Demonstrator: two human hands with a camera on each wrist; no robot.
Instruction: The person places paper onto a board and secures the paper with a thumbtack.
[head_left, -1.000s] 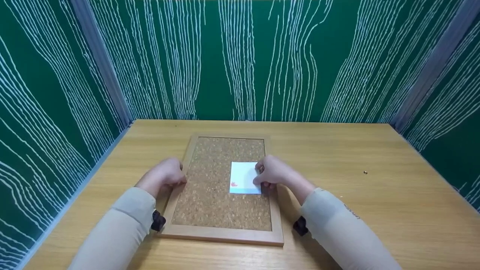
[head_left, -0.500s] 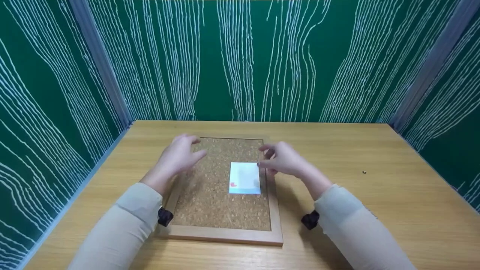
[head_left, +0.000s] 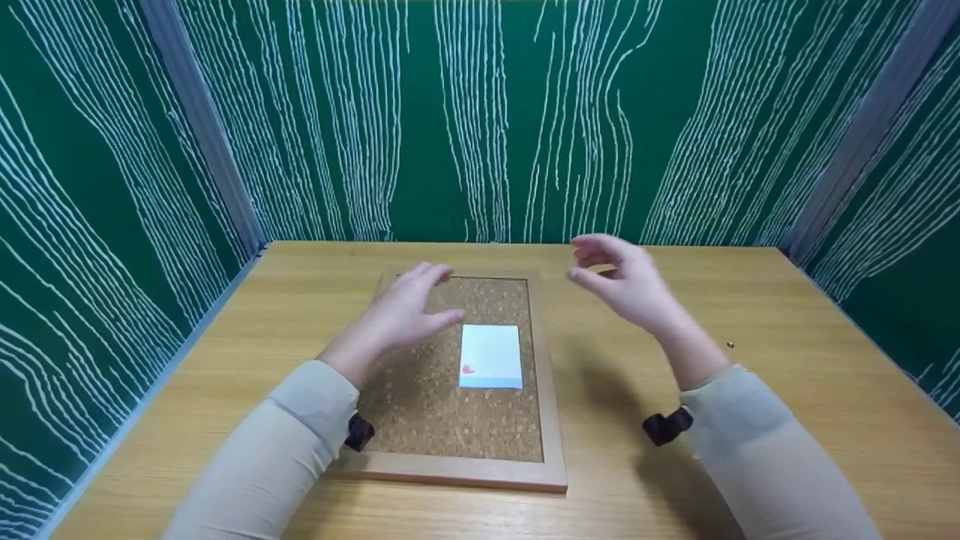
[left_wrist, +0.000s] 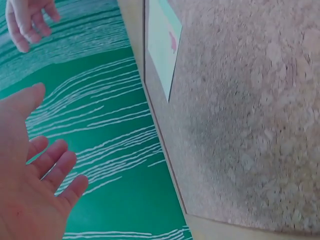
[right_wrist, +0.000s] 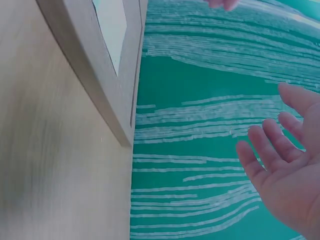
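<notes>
A cork board (head_left: 442, 420) in a wooden frame lies flat on the table. On its right half sits a white square note sheet (head_left: 490, 355) with a small red print and a light blue band along its near edge. My left hand (head_left: 401, 307) is above the board's left part, thumb and fingers spread apart, holding nothing. Beyond the board's right edge, my right hand (head_left: 626, 285) is raised over the table with loosely bent fingers and an empty palm. Both palms show bare in the wrist views, the left hand (left_wrist: 37, 170) and the right hand (right_wrist: 285, 160).
The wooden table (head_left: 750, 435) extends to both sides of the board. A tiny dark object (head_left: 730, 345) lies on its right part. Green walls (head_left: 420, 150) with white wavy lines enclose the back and sides. Each wrist carries a small black camera (head_left: 667, 426).
My right hand has left the note sheet and moved up and to the right. My left hand has come off the frame's left edge and moved over the board. Sheet and board stay put.
</notes>
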